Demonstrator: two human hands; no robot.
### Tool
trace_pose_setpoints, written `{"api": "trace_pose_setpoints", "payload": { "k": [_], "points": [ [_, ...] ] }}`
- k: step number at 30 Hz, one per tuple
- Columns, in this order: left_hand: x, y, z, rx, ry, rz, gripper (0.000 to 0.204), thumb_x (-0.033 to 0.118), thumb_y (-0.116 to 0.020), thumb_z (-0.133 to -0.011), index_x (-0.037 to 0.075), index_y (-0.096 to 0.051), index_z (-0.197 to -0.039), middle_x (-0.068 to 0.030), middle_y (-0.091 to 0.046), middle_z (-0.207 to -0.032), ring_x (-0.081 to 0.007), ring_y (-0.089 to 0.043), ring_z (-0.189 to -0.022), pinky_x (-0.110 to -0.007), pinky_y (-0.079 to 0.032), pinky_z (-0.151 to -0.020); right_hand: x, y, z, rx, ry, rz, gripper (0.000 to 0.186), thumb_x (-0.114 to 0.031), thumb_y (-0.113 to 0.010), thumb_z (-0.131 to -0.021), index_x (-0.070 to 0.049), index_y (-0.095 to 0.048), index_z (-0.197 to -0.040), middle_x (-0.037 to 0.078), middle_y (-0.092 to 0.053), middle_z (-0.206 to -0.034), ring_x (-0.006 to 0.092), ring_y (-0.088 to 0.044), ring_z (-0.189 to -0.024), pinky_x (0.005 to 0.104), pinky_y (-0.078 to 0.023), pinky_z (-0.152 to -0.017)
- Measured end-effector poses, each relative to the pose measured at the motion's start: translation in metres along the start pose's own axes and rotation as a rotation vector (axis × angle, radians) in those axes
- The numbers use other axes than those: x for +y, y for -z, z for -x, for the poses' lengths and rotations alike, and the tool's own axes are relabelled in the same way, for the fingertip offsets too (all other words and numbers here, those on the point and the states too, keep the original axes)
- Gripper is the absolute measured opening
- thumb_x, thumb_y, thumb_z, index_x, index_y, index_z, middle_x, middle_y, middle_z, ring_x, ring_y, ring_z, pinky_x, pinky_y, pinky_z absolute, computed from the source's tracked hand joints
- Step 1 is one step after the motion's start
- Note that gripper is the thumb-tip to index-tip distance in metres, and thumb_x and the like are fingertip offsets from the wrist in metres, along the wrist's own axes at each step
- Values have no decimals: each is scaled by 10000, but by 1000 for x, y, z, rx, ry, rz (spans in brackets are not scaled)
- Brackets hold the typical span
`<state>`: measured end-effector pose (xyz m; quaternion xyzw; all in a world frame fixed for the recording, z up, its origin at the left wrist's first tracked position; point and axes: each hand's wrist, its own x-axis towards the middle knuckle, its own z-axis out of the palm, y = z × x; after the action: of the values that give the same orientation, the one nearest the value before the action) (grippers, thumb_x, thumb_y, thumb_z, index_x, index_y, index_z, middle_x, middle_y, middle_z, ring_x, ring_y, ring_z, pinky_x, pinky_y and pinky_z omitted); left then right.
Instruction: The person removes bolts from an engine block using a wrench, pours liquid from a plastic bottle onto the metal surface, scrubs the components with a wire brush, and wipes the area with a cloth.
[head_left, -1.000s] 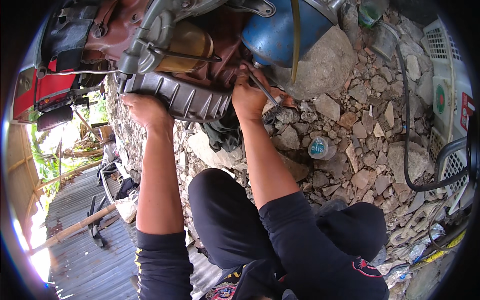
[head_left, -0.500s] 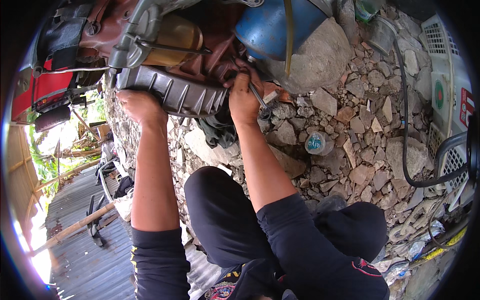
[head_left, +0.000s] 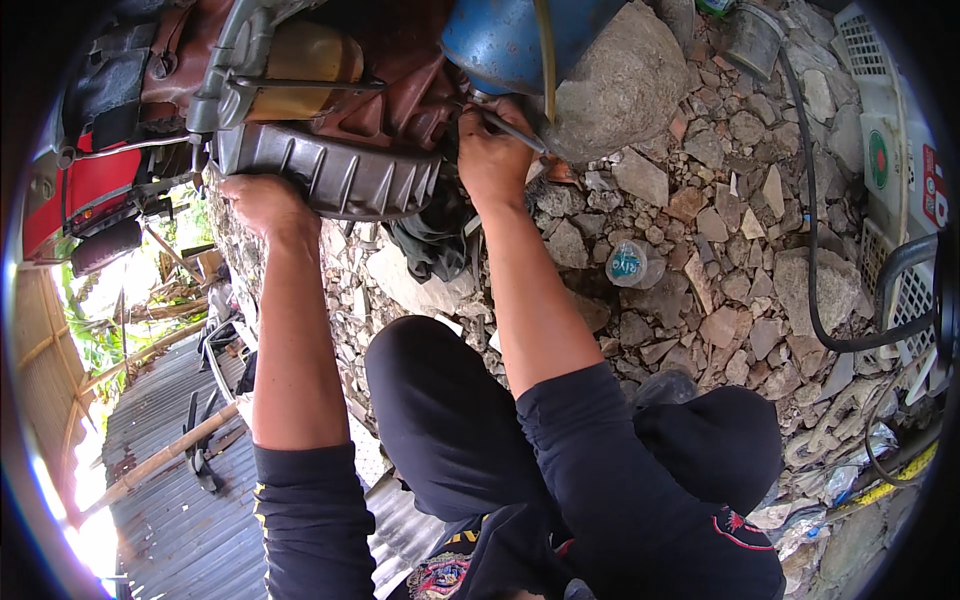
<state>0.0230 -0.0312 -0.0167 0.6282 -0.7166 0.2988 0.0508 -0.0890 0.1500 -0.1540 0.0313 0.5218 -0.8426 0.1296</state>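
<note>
Two bare hands are at work on one engine. The right hand (head_left: 493,160) is clenched around one metal tool (head_left: 518,131), a slim rod slanting down to the right past the knuckles; its upper end, by the fingers, is hard to make out. The left hand (head_left: 270,205) is partly curled and touches the lower left end of one ribbed casing (head_left: 345,182); its fingers are partly hidden, so one cannot tell whether it grips. The casing lies between the two hands, under one brown housing (head_left: 395,100) and one amber cylinder (head_left: 318,60). One blue tank (head_left: 525,45) stands just above the right hand, with one yellowish hose (head_left: 547,60) hanging in front of it. Near the tank sits one boulder (head_left: 630,90). On the stony ground (head_left: 700,320) are one clear cup (head_left: 638,265), right of the right forearm, and one dark cloth (head_left: 432,240), just below the casing.
</note>
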Motion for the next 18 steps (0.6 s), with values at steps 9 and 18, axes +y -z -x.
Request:
{"api": "trace_pose_setpoints", "payload": {
  "k": [9, 18],
  "points": [
    [-4, -5, -6, -65, -7, -27, 486, 165, -506, -930, -131, -317, -1267, -195, -626, -1107, -252, -698, -876, -331, -581, -726, 3, -7, 12, 14, -129, -98, 100, -119, -608, -926, -34, -657, -941, 42, -701, -806, 116, -609, -640, 229, -471, -611],
    [5, 9, 0, -151, -89, -68, 723, 180, -529, -924, -217, -134, -1381, -205, -606, -1152, -213, -697, -850, -281, -568, -726, 7, -3, 9, 48, 117, 204, 128, -130, -625, -922, -8, -658, -938, 54, -700, -803, 85, -583, -621, 241, -458, -588]
  ]
}}
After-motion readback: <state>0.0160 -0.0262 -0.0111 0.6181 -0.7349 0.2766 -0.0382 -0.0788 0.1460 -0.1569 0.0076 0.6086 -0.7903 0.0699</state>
